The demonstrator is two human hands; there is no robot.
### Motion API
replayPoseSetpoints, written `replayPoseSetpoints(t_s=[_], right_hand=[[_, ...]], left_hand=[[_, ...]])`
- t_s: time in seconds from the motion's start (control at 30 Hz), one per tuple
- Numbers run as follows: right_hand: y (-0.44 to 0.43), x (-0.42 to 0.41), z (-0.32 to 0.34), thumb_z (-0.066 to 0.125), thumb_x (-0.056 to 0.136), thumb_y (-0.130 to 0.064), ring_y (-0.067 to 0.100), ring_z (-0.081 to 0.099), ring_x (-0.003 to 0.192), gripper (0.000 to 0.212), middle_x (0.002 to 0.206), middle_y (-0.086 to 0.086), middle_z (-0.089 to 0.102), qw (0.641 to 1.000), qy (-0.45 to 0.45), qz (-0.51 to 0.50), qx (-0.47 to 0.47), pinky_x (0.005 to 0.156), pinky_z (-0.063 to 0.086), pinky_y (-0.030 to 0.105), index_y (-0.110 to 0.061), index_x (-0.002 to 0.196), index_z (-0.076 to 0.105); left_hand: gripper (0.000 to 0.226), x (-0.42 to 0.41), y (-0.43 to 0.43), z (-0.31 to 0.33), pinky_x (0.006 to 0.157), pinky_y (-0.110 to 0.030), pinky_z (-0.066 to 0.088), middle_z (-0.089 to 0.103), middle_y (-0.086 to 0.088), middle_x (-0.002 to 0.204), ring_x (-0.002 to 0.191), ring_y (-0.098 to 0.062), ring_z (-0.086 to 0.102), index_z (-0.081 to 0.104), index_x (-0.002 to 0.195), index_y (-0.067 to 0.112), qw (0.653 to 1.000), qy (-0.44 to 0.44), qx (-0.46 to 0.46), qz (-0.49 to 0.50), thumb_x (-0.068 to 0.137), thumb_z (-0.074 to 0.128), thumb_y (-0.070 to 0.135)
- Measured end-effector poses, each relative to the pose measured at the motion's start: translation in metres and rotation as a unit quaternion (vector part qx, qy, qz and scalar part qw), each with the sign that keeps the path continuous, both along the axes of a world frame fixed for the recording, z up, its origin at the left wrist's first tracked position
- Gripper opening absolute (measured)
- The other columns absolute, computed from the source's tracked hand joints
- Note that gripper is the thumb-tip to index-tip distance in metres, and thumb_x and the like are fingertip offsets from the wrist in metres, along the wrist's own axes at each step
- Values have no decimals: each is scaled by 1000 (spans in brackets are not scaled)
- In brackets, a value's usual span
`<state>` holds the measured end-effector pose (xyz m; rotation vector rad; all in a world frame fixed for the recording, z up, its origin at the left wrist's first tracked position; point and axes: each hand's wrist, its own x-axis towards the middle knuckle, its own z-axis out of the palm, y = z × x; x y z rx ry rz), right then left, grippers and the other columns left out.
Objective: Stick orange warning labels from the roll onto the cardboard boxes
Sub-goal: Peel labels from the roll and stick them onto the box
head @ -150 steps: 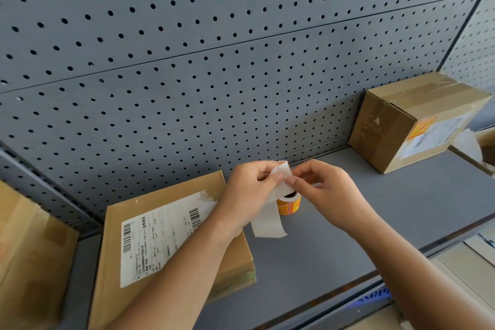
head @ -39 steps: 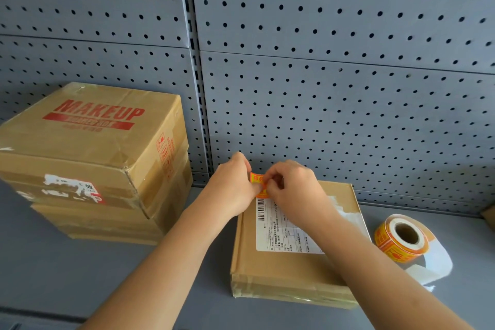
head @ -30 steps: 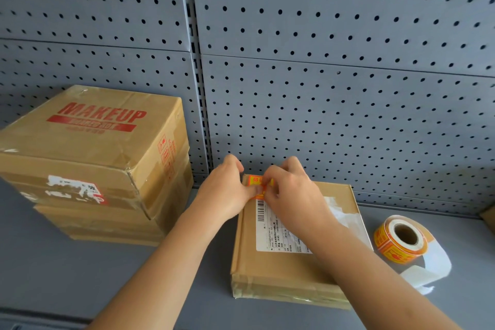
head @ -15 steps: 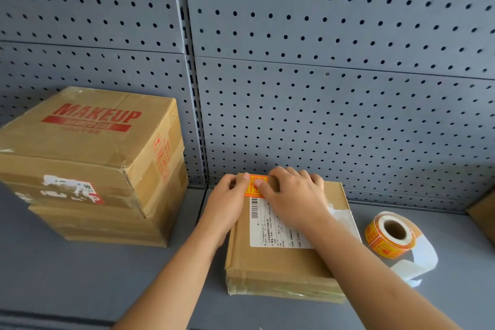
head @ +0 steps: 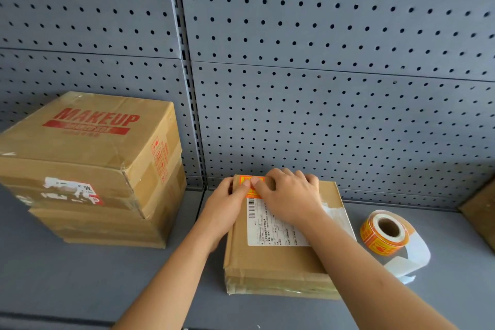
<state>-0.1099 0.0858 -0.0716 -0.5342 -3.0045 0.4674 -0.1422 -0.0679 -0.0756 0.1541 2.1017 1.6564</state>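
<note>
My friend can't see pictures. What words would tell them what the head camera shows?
A left hand and right hand press an orange label onto the far left corner of a flat box on a grey shelf. The label roll lies to its right, a MAKEUP box to its left.

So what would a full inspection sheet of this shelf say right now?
Surface: grey shelf, carrying the boxes and the roll.
Job's things: orange label on the far left corner of the flat cardboard box, above its shipping label; label roll right of that box, backing strip trailing; MAKEUP box stacked on another at left.
Clutter: box corner at the right edge.
Hands: left hand and right hand press the orange label.
Cables: nothing seen.
Surroundings: pegboard wall behind.
</note>
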Motion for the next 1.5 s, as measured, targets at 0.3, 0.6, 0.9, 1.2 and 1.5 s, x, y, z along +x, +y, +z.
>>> replayPoseSetpoints(t_s=[0.3, 0.6, 0.9, 1.2, 1.5], right_hand=[[-1, -1, -1, 20, 105, -53, 22, 55, 113, 49, 109, -6, 63, 1000, 11, -7, 11, 111, 23, 45, -27, 109, 62], [-1, 3, 2, 23, 94, -72, 20, 50, 118, 59, 117, -8, 60, 999, -22, 26, 23, 111, 22, 46, -30, 118, 57], [-1, -2, -3, 23, 106, -42, 20, 57, 109, 41, 107, -8, 66, 1000, 18, -15, 12, 109, 26, 43, -27, 104, 62], [40, 49, 40, 50, 102, -38, 11, 60, 89, 34, 135, -10, 48, 968, 147, -41, -198, 89, 50, 38, -34, 135, 51], [57, 136, 4, 62, 91, -54, 6, 65, 107, 51, 123, -15, 68, 863, 15, -173, -475, 80, 50, 26, -40, 138, 50]], left_hand=[[39, 0, 0, -5, 84, -32, 53, 76, 5, 102, 94, -10, 73, 67, 109, 35, 1000, 18, -15, -2, 107, 33, 53], [25, 0, -4, -10, 74, -27, 54, 80, 8, 101, 88, -8, 77, 63, 123, 41, 999, -19, 32, -37, 106, 45, 46], [31, -3, -3, -16, 84, -28, 50, 77, 12, 109, 99, -4, 72, 64, 122, 45, 999, -1, 5, -32, 108, 36, 47], [52, -13, -13, -37, 103, -33, 42, 74, 20, 118, 108, 0, 65, 71, 116, 46, 998, -54, 12, -30, 97, 31, 74], [52, -97, -17, -257, 101, -37, 43, 65, 17, 137, 139, -22, 52, 52, 121, 73, 990, 2, 73, -120, 72, 51, 92]])
